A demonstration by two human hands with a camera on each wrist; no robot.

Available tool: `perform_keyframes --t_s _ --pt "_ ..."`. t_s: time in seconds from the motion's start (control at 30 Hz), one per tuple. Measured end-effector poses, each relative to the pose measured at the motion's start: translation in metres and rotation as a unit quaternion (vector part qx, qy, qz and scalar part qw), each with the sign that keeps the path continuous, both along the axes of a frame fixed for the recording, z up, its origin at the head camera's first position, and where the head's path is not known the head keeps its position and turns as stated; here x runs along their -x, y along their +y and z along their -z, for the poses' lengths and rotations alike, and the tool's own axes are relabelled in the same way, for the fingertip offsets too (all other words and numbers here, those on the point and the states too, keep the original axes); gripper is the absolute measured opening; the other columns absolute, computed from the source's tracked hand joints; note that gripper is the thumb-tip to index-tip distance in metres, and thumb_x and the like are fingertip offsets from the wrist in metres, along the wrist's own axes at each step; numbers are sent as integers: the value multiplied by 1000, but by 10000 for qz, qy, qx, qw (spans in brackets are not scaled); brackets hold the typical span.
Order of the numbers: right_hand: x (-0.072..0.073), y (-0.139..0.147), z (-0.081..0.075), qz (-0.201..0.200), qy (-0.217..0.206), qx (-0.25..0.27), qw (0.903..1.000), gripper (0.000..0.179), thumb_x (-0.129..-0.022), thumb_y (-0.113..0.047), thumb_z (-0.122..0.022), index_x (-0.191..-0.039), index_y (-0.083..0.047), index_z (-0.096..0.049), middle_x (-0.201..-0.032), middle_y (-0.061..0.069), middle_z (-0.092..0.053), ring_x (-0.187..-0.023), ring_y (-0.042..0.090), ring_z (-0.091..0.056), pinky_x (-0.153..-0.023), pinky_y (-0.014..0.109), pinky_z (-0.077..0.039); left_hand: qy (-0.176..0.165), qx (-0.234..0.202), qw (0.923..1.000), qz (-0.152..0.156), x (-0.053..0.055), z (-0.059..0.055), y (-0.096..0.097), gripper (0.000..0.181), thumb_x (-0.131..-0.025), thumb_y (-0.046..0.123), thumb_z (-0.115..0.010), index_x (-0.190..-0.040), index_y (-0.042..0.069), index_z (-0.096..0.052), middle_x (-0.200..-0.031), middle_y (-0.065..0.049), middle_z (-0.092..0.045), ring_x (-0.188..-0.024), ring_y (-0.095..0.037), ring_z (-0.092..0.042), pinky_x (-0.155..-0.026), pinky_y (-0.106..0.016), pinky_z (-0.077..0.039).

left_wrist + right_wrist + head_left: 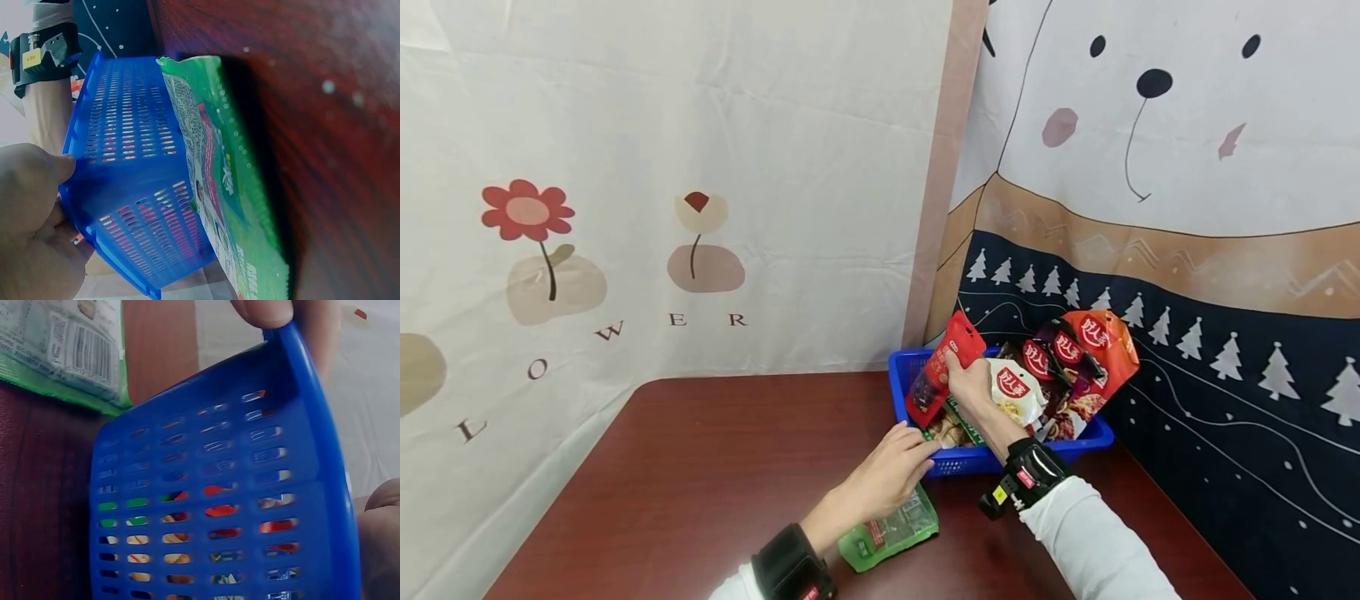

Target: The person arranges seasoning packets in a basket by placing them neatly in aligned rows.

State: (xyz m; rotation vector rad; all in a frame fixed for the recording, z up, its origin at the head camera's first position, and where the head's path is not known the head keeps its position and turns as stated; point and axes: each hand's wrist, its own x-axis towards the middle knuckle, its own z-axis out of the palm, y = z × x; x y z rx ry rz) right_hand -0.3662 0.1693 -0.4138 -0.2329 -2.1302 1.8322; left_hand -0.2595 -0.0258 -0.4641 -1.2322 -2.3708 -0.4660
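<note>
A blue plastic basket (pixel 958 462) full of snack bags stands at the table's far right. My right hand (pixel 973 390) reaches over its front rim and grips a red snack bag (pixel 962 335), which leans upright at the basket's left end. At the near left corner, my left hand (pixel 883 471) holds the basket rim, thumb outside and fingers over the edge in the left wrist view. Below that hand a green snack bag (pixel 219 137) lies on the table against the basket's outer wall. The right fingertips are hidden in the right wrist view.
Beside the red bag, the basket holds a white bag (pixel 1011 392), dark bags (pixel 1048 354) and a tall orange bag (pixel 1108 342). The brown table (pixel 722 467) extends to the left. Printed cloths (pixel 805 167) hang behind the table and along its right side.
</note>
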Motion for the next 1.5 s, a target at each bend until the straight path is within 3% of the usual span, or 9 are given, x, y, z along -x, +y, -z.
perform_keyframes --t_s 0.17,0.4,0.53,0.7,0.93,1.13,1.23,1.37,1.5 --pt "-1 11 -2 -1 -264 -64 9996 50 -113 -26 -68 -150 6 -60 -148 27 -69 -129 32 -68 -108 44 -57 80 -15 10000 -4 0 0 0 30 -116 17 -65 -142 9 -76 -118 -3 -77 -117 -20 -70 -129 -53 -50" --pt "7 37 -8 -166 -603 1091 9921 53 -108 -17 -66 -154 5 -51 -137 15 -65 -102 13 -71 -85 26 -64 69 6 10000 -33 0 0 1 30 -116 17 -64 -142 10 -76 -118 -3 -77 -117 -19 -70 -129 -52 -50" --pt "8 53 -8 52 -668 981 9929 53 -104 -12 -70 -151 6 -53 -133 16 -66 -93 12 -73 -79 27 -67 9 38 10000 -64 0 0 1 30 -117 17 -63 -143 10 -75 -119 -2 -77 -117 -19 -70 -130 -52 -49" --pt "7 67 -6 484 -935 -423 9935 52 -99 -13 -79 -145 7 -65 -133 24 -71 -100 23 -74 -76 27 -64 -8 51 10000 -73 0 0 2 31 -117 17 -63 -143 9 -75 -120 -3 -77 -118 -19 -70 -130 -52 -49" --pt "3 80 -3 558 -1389 -2021 9679 59 -101 -21 -80 -149 9 -62 -142 32 -69 -123 39 -69 -107 53 -60 -84 70 9999 -103 -1 -1 1 31 -117 17 -62 -144 9 -75 -121 -3 -77 -121 -19 -70 -131 -53 -48" --pt "7 87 2 492 -1008 -2902 9504 48 -96 -24 -84 -127 10 -70 -125 31 -75 -110 40 -72 -95 50 -61 -139 113 9997 -138 -1 -1 2 32 -118 18 -60 -145 10 -75 -124 -4 -78 -123 -20 -70 -132 -52 -47" --pt "12 91 7 471 -641 -3481 9341 47 -94 -24 -85 -122 11 -70 -118 33 -76 -108 44 -73 -91 53 -61 -74 115 9998 -128 -1 -1 2 31 -118 18 -61 -144 10 -75 -124 -4 -78 -123 -20 -70 -131 -53 -48" --pt "22 97 19 495 -114 -4266 9030 56 -92 -24 -86 -127 13 -64 -117 36 -74 -109 52 -73 -92 61 -61 -65 120 9999 -107 0 -1 2 31 -117 18 -62 -143 9 -76 -123 -4 -78 -123 -20 -71 -131 -53 -48" --pt "13 91 17 433 270 -4750 8785 68 -96 -24 -83 -143 18 -58 -134 42 -68 -125 62 -66 -106 70 -57 -130 87 9998 -89 0 -1 2 31 -117 18 -62 -143 8 -76 -122 -4 -78 -121 -20 -71 -131 -53 -48"
